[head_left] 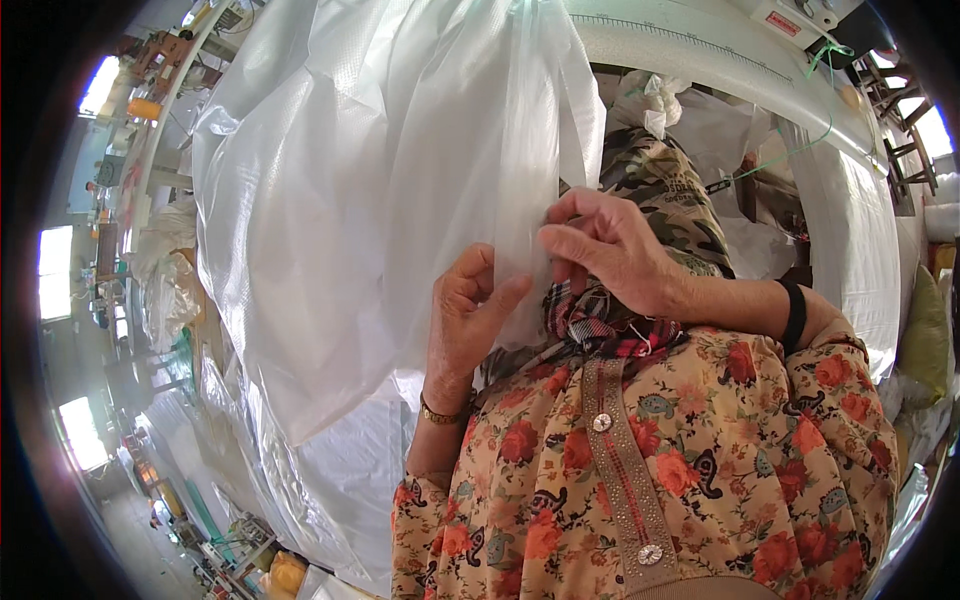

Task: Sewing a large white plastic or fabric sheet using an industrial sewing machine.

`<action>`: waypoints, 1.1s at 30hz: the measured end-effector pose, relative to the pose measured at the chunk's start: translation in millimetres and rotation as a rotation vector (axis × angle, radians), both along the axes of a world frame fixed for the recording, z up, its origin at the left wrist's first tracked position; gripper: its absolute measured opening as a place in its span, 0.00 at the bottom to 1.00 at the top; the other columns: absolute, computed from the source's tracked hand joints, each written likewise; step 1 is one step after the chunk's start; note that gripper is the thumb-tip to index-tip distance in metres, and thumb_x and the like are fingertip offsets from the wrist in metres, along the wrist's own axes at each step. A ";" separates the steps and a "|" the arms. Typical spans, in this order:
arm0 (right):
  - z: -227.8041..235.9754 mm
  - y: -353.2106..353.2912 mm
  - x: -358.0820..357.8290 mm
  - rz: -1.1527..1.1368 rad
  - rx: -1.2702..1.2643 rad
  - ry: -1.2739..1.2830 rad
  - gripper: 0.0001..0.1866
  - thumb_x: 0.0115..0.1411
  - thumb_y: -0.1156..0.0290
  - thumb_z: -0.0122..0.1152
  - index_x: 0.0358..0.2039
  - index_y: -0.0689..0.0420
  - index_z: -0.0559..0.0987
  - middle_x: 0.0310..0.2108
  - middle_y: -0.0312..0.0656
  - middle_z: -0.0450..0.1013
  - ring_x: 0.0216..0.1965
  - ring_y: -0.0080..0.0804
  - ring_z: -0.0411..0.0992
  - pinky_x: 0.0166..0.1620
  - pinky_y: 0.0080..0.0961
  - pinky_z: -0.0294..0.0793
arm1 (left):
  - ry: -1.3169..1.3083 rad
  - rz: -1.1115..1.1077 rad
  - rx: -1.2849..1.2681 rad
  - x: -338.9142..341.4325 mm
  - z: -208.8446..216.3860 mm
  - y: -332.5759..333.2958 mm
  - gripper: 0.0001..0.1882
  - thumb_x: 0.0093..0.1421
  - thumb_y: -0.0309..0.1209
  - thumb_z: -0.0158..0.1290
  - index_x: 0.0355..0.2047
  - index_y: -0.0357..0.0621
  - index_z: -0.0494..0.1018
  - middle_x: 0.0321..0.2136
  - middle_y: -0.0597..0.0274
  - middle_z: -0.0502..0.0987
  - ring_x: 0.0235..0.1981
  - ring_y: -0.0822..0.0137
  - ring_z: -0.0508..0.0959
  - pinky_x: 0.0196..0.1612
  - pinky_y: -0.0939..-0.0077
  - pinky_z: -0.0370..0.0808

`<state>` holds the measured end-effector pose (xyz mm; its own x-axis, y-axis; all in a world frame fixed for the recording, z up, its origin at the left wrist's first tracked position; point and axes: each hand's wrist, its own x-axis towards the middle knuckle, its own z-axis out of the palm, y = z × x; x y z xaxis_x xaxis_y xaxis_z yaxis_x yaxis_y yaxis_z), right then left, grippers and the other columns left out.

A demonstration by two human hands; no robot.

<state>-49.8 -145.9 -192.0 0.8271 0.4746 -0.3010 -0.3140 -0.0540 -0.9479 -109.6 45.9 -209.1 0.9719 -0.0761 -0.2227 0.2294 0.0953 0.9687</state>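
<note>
A large white woven-plastic sheet [300, 220] hangs in folds from the table down across my lap. Along its right part runs a narrower translucent strip [525, 150]. My left hand [468, 310] is closed on the strip's left edge, thumb in front and fingers partly hidden behind the plastic. At the strip's right edge, a little higher, my right hand [615, 245] has curled fingers, thumb and forefinger at the plastic. Its fingertips are slightly blurred, and the exact grip is hard to see.
Ahead stands a pale sewing table [690, 60] with a ruler scale along it and a white machine part [800, 20] at far right. Green thread [790, 155] dangles below the table. White sheeting [340, 480] lies at lower left; a workshop with machines stretches beyond.
</note>
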 end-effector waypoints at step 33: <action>21.7 4.6 -22.2 0.553 -0.403 -1.095 0.07 0.52 0.74 0.56 0.30 0.61 0.71 0.27 0.45 0.71 0.27 0.42 0.75 0.26 0.35 0.74 | -0.397 -0.083 0.545 -13.5 24.2 -5.2 0.08 0.53 0.15 0.52 0.34 0.35 0.74 0.26 0.54 0.76 0.26 0.63 0.76 0.31 0.74 0.72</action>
<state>-72.0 -141.3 -170.2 0.4565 0.8660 0.2040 0.7675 -0.2673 -0.5826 -123.1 40.6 -184.9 0.9838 -0.1318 0.1218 -0.1677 -0.4327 0.8858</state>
